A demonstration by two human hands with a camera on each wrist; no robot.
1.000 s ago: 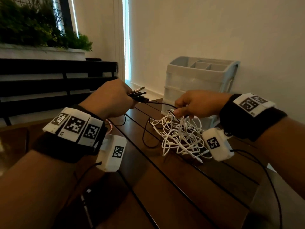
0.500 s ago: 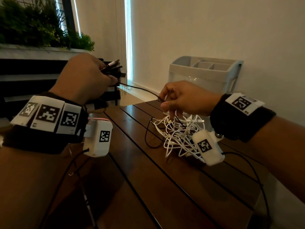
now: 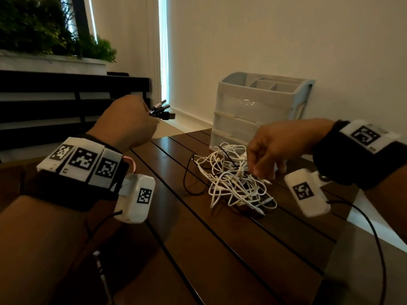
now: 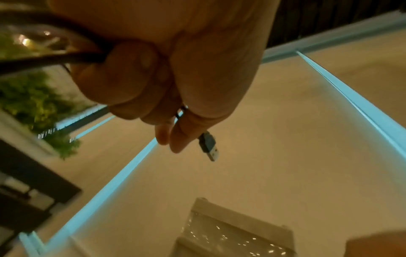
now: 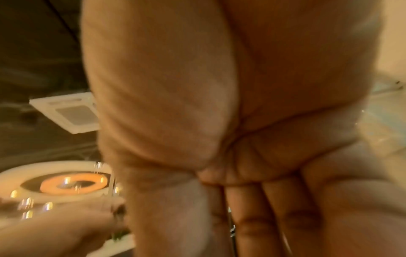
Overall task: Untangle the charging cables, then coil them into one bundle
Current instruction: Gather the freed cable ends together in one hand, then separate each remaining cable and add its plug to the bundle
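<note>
My left hand point(image 3: 132, 122) is raised over the table's left side and grips a bunch of black cable ends point(image 3: 161, 111). Their plugs stick out past my knuckles. In the left wrist view my left hand point(image 4: 173, 139) is a fist around the black cables point(image 4: 54, 59), and a USB plug point(image 4: 209, 147) pokes out below the thumb. A tangle of white cables point(image 3: 233, 181) lies near the table's far edge. My right hand point(image 3: 266, 159) hangs over the tangle's right side, fingers loose and pointing down at it. A black cable loop point(image 3: 187, 175) lies left of the tangle.
A grey drawer organiser point(image 3: 259, 106) stands against the wall just behind the tangle. The dark slatted wooden table point(image 3: 220, 249) ends close on the right and far sides. A black bench point(image 3: 66, 106) and a planter point(image 3: 44, 29) are at the left.
My left hand has come down from its raised pull. My right hand has dropped to the right onto the white tangle, and the black cable no longer stretches between the hands.
</note>
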